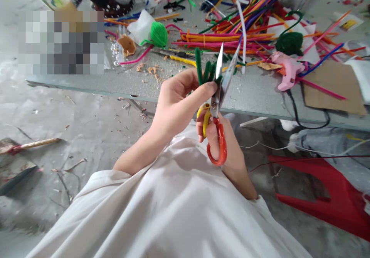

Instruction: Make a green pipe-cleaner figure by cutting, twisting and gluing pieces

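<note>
My left hand [180, 103] pinches a small bundle of dark green pipe cleaners [204, 69], whose fuzzy ends stick up above my fingers. My right hand [216, 140] grips a pair of scissors [216, 102] with red and yellow plastic handles. The steel blades stand open and point up and away from me. Green pipe cleaner lies between them near the pivot, though I cannot tell whether the blades touch it. My left thumb rests close to the scissors.
Behind my hands, a grey table [115, 81] holds heaps of multicoloured pipe cleaners [228, 38], green yarn balls [158, 34], a pink glue gun [286, 69], a utility knife [179, 53] and cardboard [332, 90]. A red plastic stool [315, 188] stands at lower right on the littered floor.
</note>
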The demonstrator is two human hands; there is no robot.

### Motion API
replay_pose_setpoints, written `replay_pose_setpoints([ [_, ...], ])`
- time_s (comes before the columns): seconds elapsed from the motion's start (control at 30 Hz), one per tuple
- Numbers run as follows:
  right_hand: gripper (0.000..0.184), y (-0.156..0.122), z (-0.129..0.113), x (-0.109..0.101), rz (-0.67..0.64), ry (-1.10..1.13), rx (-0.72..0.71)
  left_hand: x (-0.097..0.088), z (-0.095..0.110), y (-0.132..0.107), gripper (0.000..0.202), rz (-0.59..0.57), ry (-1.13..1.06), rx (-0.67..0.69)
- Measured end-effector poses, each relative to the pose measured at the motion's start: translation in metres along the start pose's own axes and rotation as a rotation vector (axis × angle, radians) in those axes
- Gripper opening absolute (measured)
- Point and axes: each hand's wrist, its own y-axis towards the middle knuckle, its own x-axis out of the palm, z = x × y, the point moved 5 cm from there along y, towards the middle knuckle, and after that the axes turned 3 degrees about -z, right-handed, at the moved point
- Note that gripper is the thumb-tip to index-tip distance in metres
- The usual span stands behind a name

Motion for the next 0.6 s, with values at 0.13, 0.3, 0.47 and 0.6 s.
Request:
replay_pose_setpoints([
  [0.13, 0.042, -0.0010, 0.0028, -0.0013, 0.003, -0.017, 0.029, -0.0007, 0.0000, 0.0009, 0.014, -0.024, 0.019, 0.012],
  [0.3, 0.042, -0.0021, 0.0048, -0.0029, 0.024, -0.037, 0.047, -0.0020, -0.0006, 0.0008, 0.015, -0.026, 0.033, 0.008],
  [0.47, 0.039, -0.0018, 0.0039, -0.0010, 0.025, -0.012, 0.042, -0.0008, -0.0004, 0.0013, 0.015, -0.036, 0.009, 0.023],
  [0.6, 0.038, -0.0027, 0.0046, -0.0013, 0.040, 0.002, 0.046, -0.0014, -0.0001, 0.0012, 0.016, -0.029, 0.046, 0.024],
])
